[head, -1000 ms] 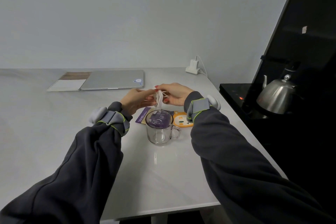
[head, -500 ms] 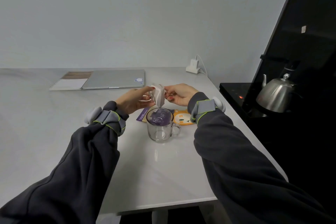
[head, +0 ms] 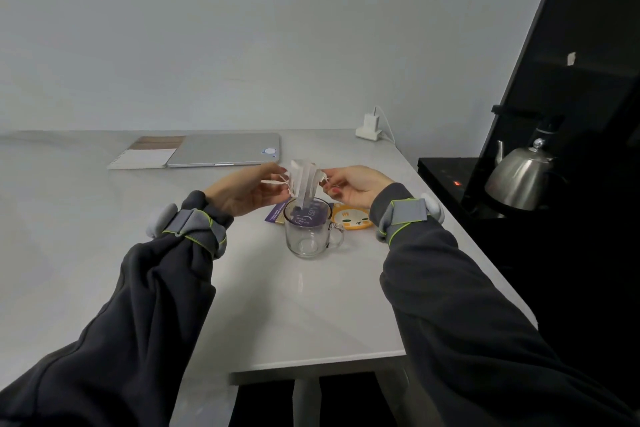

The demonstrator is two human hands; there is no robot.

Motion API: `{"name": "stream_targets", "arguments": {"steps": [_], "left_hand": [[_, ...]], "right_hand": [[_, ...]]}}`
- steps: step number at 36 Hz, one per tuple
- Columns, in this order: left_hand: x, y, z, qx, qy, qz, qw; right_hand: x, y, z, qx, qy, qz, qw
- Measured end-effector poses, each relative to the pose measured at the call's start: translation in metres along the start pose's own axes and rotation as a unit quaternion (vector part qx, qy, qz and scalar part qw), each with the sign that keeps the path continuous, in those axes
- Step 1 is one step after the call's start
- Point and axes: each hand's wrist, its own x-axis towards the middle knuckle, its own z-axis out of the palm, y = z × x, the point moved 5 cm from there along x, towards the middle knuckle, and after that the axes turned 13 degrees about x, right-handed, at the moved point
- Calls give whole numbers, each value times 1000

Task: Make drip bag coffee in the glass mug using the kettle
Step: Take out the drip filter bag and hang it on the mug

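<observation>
Drip bag [head: 304,180] now wider open, tip at glass mug [head: 307,234] mouth.

The drip bag [head: 304,183] is a white paper filter pouch, hanging upright over the glass mug [head: 306,236]. Its thin paper ears are pulled out to either side, one pinched by the left hand [head: 246,192] and the other by the right hand [head: 353,184]. Its narrow lower end points down at the mug's mouth; whether it dips past the rim cannot be told. The mug is clear, empty and upright on the worktop [head: 311,305], with its handle to the right. The kettle [head: 519,180] is rounded steel with a slim spout, a knobbed lid and a dark handle. It stands upright, well apart to the right.
</observation>
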Motion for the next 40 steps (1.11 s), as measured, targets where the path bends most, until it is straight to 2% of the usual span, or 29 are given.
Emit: {"name": "stream_targets", "arguments": {"steps": [16, 26, 35, 40], "left_hand": [[-20, -15, -8, 69, -6, 9, 998], [-22, -25, -10, 109, -19, 8, 994], [-18, -22, -10, 133, 29, 32, 990], [-13, -21, -10, 186, 32, 44, 981]], "right_hand": [[-17, 12, -11, -71, 43, -29, 996], [-18, 17, -18, -76, 59, -29, 995], [-19, 17, -14, -80, 55, -28, 995], [-18, 15, -14, -90, 68, -37, 993]]}}
